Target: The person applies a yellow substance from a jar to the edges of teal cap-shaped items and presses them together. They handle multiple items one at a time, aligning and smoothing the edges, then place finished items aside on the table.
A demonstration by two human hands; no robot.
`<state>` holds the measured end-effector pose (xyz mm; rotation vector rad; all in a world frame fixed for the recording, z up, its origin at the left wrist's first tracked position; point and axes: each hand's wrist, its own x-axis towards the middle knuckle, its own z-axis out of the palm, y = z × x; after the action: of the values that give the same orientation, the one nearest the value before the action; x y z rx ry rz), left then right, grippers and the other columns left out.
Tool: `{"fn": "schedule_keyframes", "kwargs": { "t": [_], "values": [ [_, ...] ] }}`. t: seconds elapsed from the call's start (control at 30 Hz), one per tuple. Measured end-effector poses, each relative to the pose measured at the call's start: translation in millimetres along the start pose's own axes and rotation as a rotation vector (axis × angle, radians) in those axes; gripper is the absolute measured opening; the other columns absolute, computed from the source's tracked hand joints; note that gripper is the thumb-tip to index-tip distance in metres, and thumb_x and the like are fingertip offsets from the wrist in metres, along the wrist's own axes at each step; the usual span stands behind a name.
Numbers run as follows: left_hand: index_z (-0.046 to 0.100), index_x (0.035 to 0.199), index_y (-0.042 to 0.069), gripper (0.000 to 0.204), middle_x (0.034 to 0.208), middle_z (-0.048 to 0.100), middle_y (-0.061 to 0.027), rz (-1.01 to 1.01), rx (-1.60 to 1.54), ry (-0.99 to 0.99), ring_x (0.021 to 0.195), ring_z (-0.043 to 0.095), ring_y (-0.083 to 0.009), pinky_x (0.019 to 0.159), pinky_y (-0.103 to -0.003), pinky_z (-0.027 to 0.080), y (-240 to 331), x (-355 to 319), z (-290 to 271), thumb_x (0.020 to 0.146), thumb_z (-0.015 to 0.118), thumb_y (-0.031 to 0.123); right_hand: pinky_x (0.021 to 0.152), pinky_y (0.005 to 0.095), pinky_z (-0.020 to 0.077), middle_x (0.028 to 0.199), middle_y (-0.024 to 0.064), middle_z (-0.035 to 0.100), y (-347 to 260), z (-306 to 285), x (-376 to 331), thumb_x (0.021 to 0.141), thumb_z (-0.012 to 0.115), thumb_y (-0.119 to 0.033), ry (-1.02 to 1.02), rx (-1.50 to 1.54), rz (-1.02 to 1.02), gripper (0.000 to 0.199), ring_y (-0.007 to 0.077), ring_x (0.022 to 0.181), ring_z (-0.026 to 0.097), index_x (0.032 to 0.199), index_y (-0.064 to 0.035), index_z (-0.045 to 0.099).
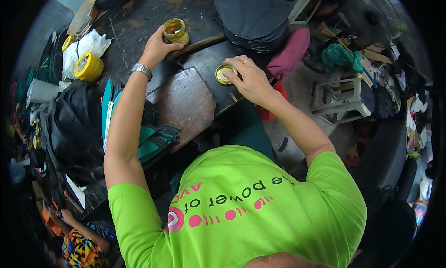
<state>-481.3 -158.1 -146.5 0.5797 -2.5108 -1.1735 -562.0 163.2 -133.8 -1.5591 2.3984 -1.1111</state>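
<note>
My left hand point(159, 46) is wrapped around a small open jar point(182, 37) with yellow sides, at the far part of the dark table. Some of the jar's inside shows, but its contents are hard to make out. To the right, near the table's edge, my right hand point(251, 79) grips a round yellow-rimmed lid point(219, 76), thumb across its face and fingers at its far rim. The lid is apart from the jar. Between my forearms lies a worn, brownish flat slab point(188, 98).
A stack of dark curved sheets point(253, 19) stands beyond my right hand, beside a pink bundle point(290, 52). Teal cut pieces point(151, 145) lie by my left forearm. A yellow tub point(89, 67) sits farther left. A pale stool point(344, 101) and another person's arm point(86, 231) are nearby.
</note>
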Motion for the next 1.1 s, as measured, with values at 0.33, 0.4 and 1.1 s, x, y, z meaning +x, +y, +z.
{"fn": "schedule_keyframes", "kwargs": {
  "t": [0.33,0.4,1.1],
  "values": [
    [0.057,0.139,0.005,0.056,0.122,0.07,-0.0179,-0.168,0.342,-0.022,0.118,0.066,-0.0281,0.102,-0.041,0.049,20.5,-17.4,-37.5,0.084,0.068,0.006,0.075,0.0308,0.0517,0.091,0.0082,0.071,99.3,-116.5,58.0,0.098,0.066,-0.036,0.531,0.061,0.256,0.042,0.0186,0.082,0.067,0.124,-0.0035,0.065],
    [0.063,0.133,0.007,0.046,0.104,0.075,-0.0154,-0.169,0.635,0.084,0.098,0.072,-0.0232,0.086,-0.042,0.055,50.3,-27.9,-42.4,0.089,0.069,0.018,0.093,0.0442,0.051,0.107,0.02,0.073,133.9,-135.4,73.3,0.096,0.058,-0.058,0.479,-0.138,0.436,0.067,0.0376,0.104,0.069,0.136,-0.0041,0.058],
    [0.061,0.125,0.004,0.065,0.12,0.068,-0.0095,-0.514,-1.375,0.095,0.121,0.056,-0.0253,0.107,-0.043,0.037,151.1,17.7,160.8,0.074,0.089,0.031,0.108,0.0507,0.0423,0.15,0.0185,0.05,225.5,-111.1,167.0,0.084,0.072,-0.065,0.01,0.544,0.7,0.099,0.0354,0.131,0.053,0.155,-0.0066,0.035]
  ]
}}
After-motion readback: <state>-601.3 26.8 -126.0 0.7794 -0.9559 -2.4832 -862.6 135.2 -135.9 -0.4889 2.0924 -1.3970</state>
